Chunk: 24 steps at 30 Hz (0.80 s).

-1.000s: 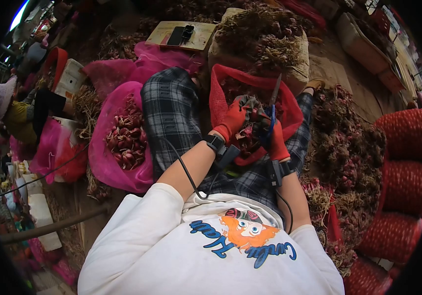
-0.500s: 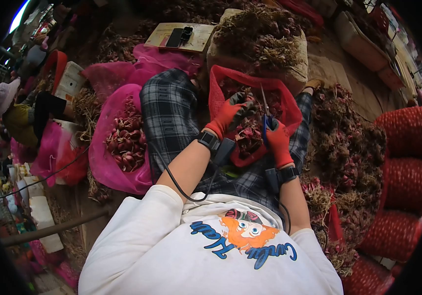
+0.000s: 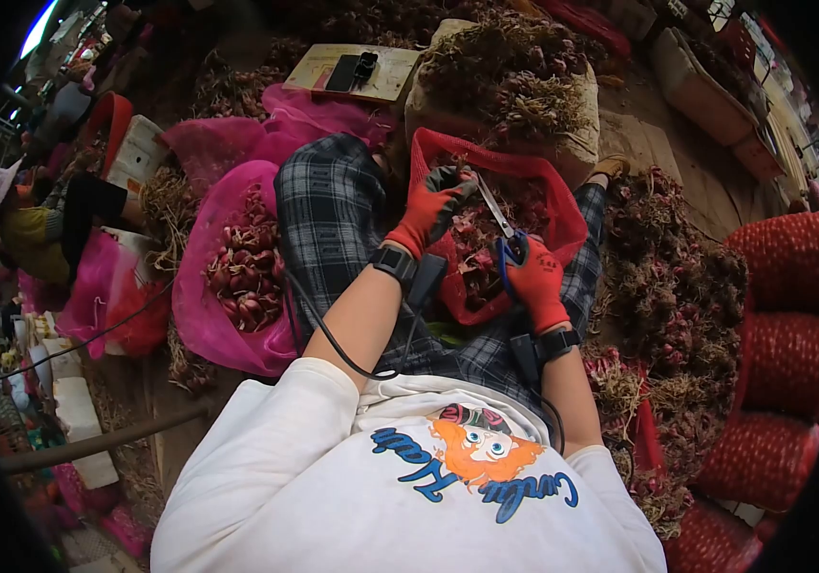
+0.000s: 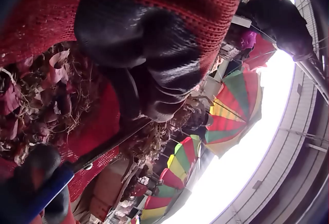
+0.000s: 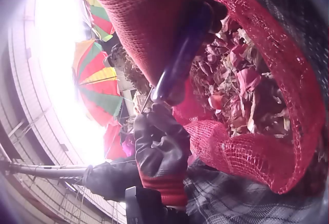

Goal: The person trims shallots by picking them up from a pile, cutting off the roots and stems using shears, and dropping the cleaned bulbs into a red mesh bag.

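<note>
A red mesh bag (image 3: pixel 562 205) of shallot skins and trimmings lies open on my lap. My right hand (image 3: pixel 524 263), in a red glove, grips the blue handles of a pair of scissors (image 3: pixel 495 212), whose blades point up and left over the bag. My left hand (image 3: pixel 443 191), also gloved, hovers over the bag's far side just left of the blade tips. Its dark fingertips (image 4: pixel 154 75) are curled in, and nothing shows inside them. In the left wrist view the scissors (image 4: pixel 103 149) cross below those fingers. The right wrist view shows the blue handle (image 5: pixel 182 54) against the bag (image 5: pixel 288 80).
A pink mesh bag (image 3: pixel 194 286) of trimmed shallots lies beside my left leg. A sack of untrimmed shallots (image 3: pixel 514 76) stands ahead and a loose pile (image 3: pixel 677 277) lies at my right. Filled red mesh sacks (image 3: pixel 791 315) sit far right. Another person (image 3: pixel 46 210) sits at left.
My left hand has moved away from the scissors toward the bag's far side, and the bunch it held no longer shows. The scissors have tilted from upright to leaning left.
</note>
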Each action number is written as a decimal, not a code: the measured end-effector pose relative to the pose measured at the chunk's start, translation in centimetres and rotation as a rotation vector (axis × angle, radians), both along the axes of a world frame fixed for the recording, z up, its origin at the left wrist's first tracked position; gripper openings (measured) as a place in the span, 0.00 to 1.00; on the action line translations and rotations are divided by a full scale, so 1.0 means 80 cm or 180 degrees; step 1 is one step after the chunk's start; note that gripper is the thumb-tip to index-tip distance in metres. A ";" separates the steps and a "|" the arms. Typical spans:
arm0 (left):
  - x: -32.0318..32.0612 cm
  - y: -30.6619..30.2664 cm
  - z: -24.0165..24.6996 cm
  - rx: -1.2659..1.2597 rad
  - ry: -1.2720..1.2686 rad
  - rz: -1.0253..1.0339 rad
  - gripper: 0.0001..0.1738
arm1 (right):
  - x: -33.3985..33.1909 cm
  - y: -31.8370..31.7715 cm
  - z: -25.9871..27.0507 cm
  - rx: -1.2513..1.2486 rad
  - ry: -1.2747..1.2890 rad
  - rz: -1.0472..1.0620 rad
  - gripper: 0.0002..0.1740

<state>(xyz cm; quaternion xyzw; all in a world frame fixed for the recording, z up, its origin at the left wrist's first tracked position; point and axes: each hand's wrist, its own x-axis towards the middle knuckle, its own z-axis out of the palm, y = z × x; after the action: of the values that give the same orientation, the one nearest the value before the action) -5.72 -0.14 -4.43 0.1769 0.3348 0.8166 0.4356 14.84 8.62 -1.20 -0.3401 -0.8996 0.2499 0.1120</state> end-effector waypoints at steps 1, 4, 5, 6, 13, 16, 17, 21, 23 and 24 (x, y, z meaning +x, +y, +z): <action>-0.001 0.000 -0.004 0.0080 -0.0003 -0.0028 0.10 | 0.000 0.000 0.003 -0.0001 -0.0077 -0.0023 0.24; -0.005 0.004 -0.017 0.0132 0.0013 -0.0048 0.12 | 0.003 0.003 -0.001 0.0157 0.0118 0.0020 0.23; -0.008 0.005 -0.022 0.0212 0.0024 -0.0085 0.12 | 0.003 0.003 -0.001 0.0066 0.0103 0.0040 0.22; -0.011 0.006 -0.023 0.0291 0.0034 -0.0121 0.12 | 0.003 0.003 0.002 -0.0025 0.0087 0.0061 0.22; -0.005 -0.004 -0.005 0.0126 0.0167 -0.0133 0.13 | 0.008 0.006 0.003 -0.0199 0.0192 0.0095 0.24; -0.004 -0.003 -0.007 0.0109 0.0307 -0.0121 0.12 | 0.006 0.004 -0.007 -0.0091 0.0054 -0.0024 0.22; -0.004 -0.003 -0.008 -0.0041 0.0302 -0.0163 0.12 | 0.005 0.005 -0.010 -0.0333 0.0067 -0.0138 0.21; 0.015 -0.005 0.027 -0.0361 0.0172 -0.0317 0.11 | 0.010 0.008 0.007 -0.0870 0.0255 -0.0358 0.18; 0.016 -0.006 0.032 -0.0371 0.0209 -0.0344 0.12 | 0.010 0.016 0.002 -0.0843 0.0323 -0.0236 0.17; 0.016 -0.005 0.029 -0.0368 0.0297 -0.0345 0.12 | 0.007 0.024 -0.017 -0.1024 0.0612 -0.0224 0.16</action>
<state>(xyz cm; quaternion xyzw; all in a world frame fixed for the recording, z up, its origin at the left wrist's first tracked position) -4.45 -0.53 -2.15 0.2073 0.3913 0.7620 0.4725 15.37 10.50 -2.59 -0.3594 -0.8208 0.4178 0.1503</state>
